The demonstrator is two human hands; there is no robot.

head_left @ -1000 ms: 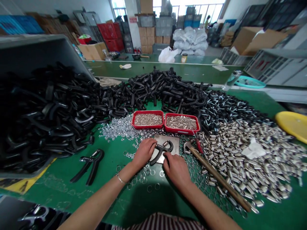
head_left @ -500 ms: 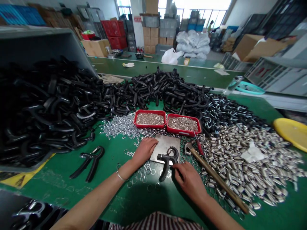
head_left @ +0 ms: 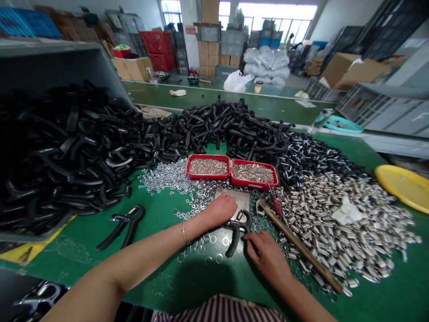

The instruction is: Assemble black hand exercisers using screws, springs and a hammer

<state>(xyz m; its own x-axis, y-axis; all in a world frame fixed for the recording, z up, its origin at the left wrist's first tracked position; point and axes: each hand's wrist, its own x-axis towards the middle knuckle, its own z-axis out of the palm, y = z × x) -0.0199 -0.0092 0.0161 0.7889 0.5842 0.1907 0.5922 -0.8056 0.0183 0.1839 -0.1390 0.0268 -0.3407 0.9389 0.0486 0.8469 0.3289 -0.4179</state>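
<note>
Leaning over the green table, the person has a black hand gripper lying near the middle of the near edge, with its coiled head on the near edge of a steel plate. The left hand rests curled against that head, fingers tucked under, so I cannot tell whether it grips anything. The right hand has its fingers drawn together, tips at one handle; pinch or mere touch, I cannot tell.

I'd judge the gripper light and stiff, hard plastic on a springy steel coil, not fragile, and best taken by its two handles.

Counting:
- Two assembled grippers, the second gripper lying toward the left edge.
- Two red trays.
- One hammer.
- One red-handled screwdriver.
- One yellow disc at the right edge.
- Loose black handles, springs and rings, all past counting.
</note>
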